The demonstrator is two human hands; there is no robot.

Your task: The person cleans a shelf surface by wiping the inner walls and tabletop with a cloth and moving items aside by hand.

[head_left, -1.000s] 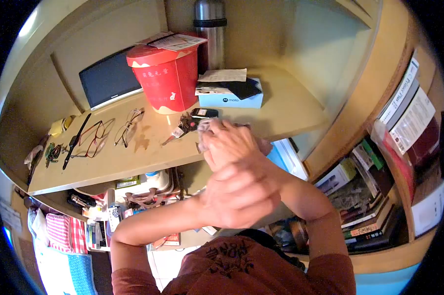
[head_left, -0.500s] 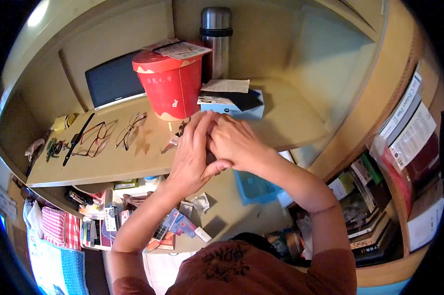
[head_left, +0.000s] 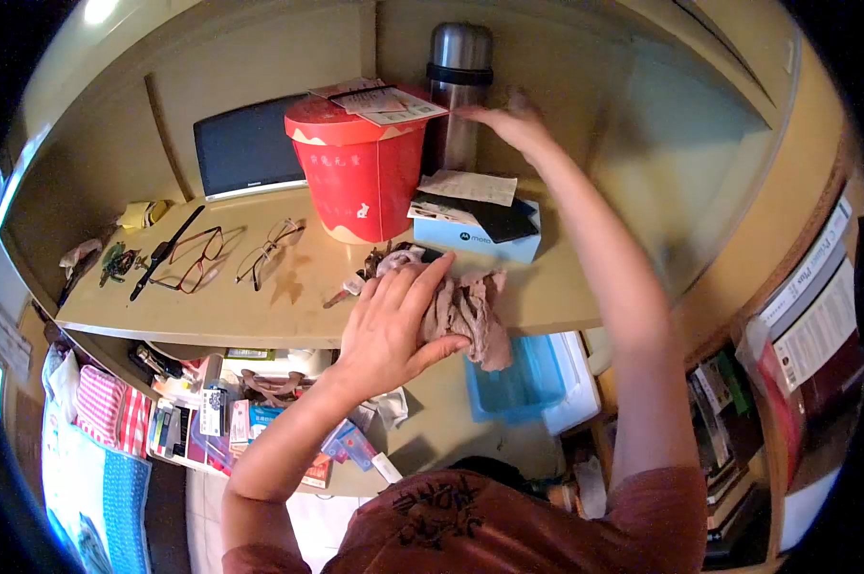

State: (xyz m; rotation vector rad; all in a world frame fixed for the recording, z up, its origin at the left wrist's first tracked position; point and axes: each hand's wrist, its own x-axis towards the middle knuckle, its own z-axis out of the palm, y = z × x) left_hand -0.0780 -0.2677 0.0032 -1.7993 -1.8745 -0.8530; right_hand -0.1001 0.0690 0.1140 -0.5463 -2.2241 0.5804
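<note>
My left hand (head_left: 393, 320) lies over a crumpled brownish cloth (head_left: 465, 320) at the shelf's front edge. Its fingers are bent over the cloth, which bunches out beside the thumb. Behind them sits a small pile of dark and pale items (head_left: 393, 260), partly covered. My right hand (head_left: 511, 122) is raised at the steel thermos (head_left: 460, 62), its thumb stretched left near the corner of the cards (head_left: 393, 103). These lie on the lid of a red paper bucket (head_left: 360, 182). Blur softens the right hand's other fingers, but they look apart from the thumb.
Two pairs of glasses (head_left: 197, 263), a black watch (head_left: 164, 253) and a dark screen (head_left: 250, 148) are on the left. A blue phone box (head_left: 480, 237) stands right of the bucket. Below are a blue bin (head_left: 515, 383) and several small boxes.
My hands were together over the shelf edge. The right hand has moved up and away to the thermos and cards, while the left stays low and the cloth now shows under it.
</note>
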